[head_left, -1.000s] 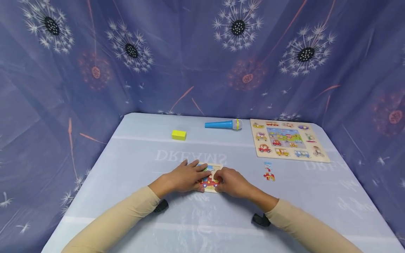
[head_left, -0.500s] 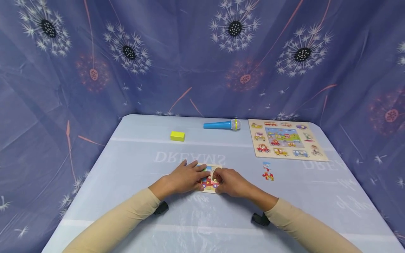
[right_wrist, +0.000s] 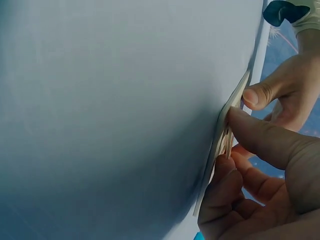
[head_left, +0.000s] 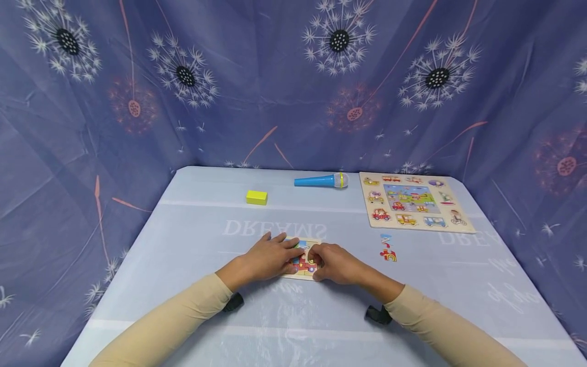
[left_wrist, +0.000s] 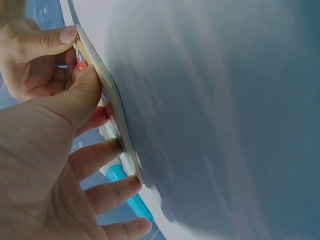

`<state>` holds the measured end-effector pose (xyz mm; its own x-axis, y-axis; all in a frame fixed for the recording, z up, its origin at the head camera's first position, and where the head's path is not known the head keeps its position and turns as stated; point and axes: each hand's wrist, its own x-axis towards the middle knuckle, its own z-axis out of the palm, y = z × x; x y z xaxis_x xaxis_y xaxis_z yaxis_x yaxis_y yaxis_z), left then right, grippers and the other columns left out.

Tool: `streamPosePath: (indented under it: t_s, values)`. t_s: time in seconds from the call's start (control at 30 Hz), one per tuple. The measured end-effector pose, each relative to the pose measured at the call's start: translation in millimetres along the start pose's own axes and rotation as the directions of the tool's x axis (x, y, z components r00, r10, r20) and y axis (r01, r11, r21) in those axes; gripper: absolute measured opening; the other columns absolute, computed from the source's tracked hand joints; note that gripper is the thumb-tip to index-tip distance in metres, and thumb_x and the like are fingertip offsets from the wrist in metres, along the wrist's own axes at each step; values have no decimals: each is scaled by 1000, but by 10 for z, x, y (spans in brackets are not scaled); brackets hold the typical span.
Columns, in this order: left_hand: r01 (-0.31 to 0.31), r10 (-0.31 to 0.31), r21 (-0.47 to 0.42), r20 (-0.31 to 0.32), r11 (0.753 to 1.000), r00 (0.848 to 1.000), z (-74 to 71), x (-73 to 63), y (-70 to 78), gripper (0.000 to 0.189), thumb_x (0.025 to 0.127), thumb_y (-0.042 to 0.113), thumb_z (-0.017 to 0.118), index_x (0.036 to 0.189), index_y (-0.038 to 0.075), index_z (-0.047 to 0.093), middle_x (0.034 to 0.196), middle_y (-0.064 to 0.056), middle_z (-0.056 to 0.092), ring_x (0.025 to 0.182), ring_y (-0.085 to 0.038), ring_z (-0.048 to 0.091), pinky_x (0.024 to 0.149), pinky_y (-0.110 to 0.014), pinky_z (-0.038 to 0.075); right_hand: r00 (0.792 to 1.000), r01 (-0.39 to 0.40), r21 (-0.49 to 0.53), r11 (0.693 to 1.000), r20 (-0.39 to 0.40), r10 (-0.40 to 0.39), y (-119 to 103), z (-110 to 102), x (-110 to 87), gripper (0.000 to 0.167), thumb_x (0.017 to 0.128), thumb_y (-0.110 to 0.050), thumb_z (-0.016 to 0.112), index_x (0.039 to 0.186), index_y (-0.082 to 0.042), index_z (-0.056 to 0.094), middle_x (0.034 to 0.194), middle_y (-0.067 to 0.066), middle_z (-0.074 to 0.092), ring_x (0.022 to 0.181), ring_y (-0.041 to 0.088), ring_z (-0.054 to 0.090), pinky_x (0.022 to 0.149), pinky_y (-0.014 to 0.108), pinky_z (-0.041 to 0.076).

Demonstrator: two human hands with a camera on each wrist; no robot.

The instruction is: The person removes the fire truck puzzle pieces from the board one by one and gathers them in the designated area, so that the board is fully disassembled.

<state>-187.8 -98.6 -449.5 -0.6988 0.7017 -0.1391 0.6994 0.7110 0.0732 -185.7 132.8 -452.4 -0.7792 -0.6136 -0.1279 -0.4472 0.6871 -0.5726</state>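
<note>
A small jigsaw puzzle board point(head_left: 304, 278) with a picture of a red vehicle lies flat at the middle of the table. Across its left part rests my left hand point(head_left: 268, 259), fingers spread, with the thumb point(left_wrist: 86, 92) and fingertips touching the board at its edges. My right hand point(head_left: 338, 264) is at the board's right side. Between its thumb and curled fingers it pinches a thin puzzle piece point(right_wrist: 228, 145), tilted up from the board. The hands cover part of the picture. Loose puzzle pieces point(head_left: 388, 256) lie to the right, red and yellow, with blue ones above.
A wooden vehicle puzzle board point(head_left: 366, 204) lies at the back right. Near the back edge is a blue toy microphone point(head_left: 316, 181), and a yellow block point(head_left: 257, 198) sits left of it. A patterned blue curtain point(head_left: 261, 76) hangs behind the table point(head_left: 192, 224).
Both hands keep nearly the same places at the puzzle, with the right fingers still on the piece. The head view has shifted slightly, moving the background a little left.
</note>
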Motion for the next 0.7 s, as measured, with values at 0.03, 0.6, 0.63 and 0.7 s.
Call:
streamPosePath:
  t_s: [0.03,0.6,0.63,0.7]
  values:
    - [-1,1,1,0,1000,1000,1,-2,1,55,100,53,58,150,30,53,159,-1,44,145,-36,42,109,-67,35,1000,1,-1,1000,3,-1,1,0,1,32,77,-9,86,102,-9,65,84,-4,57,76,11,50,72,30,43]
    - [31,-31,-15,9,999,999,24,10,4,56,100,54,58,151,31,52,160,1,43,147,-35,39,109,-69,34,999,14,-54,998,30,-13,38,-14,3,30,81,-14,82,106,-11,66,87,-7,57,79,11,51,74,30,44]
    - [33,-33,-20,7,999,999,19,10,6,56,100,53,58,150,30,53,160,0,44,147,-35,40,109,-69,34,999,13,-54,998,30,-12,39,-17,3,30,81,-14,82,106,-11,67,87,-7,57,79,11,52,74,30,44]
    - [35,-35,-28,2,999,999,13,9,8,56,99,53,59,150,30,53,160,0,44,146,-35,40,109,-69,34,1000,11,-54,998,29,-10,38,-24,1,30,81,-15,83,107,-12,67,88,-8,58,80,10,52,75,30,44]
